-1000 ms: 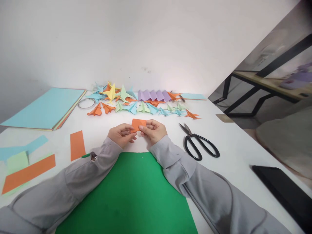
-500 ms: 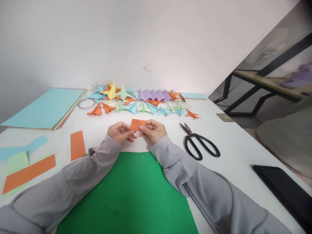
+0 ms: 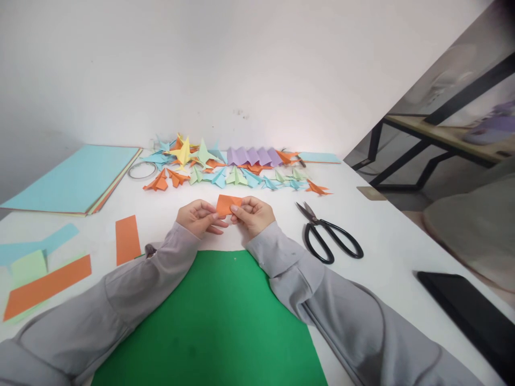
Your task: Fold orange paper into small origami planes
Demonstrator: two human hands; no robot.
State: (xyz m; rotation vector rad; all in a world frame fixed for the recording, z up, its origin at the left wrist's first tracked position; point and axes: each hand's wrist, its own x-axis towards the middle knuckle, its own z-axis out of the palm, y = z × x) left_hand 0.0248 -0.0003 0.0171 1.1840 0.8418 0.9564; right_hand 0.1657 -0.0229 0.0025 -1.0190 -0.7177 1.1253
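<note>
A small piece of orange paper (image 3: pixel 226 203) is held up between my two hands, beyond the far edge of a large green sheet (image 3: pixel 213 316). My right hand (image 3: pixel 257 215) pinches its right side, thumb in front and fingers behind. At its lower left corner, my left hand (image 3: pixel 198 217) has thumb and fingertips closed on the paper, the other fingers loosely curled. Diagonal crease lines show faintly near the right thumb. Parts of the paper are hidden behind the fingers.
Folded paper shapes (image 3: pixel 236 176) in several colours and a purple pleated strip (image 3: pixel 254 157) line the wall. Scissors (image 3: pixel 322 230) lie right, with a black tablet-like slab (image 3: pixel 462 311) nearer. Leftward are an orange rectangle (image 3: pixel 127 239), paper strips (image 3: pixel 48 287), a wire coil (image 3: pixel 142 170) and stacked sheets (image 3: pixel 76 179).
The orange paper has shifted very slightly up and to the right, its tilt a little different. Both hands keep nearly the same place and grip.
</note>
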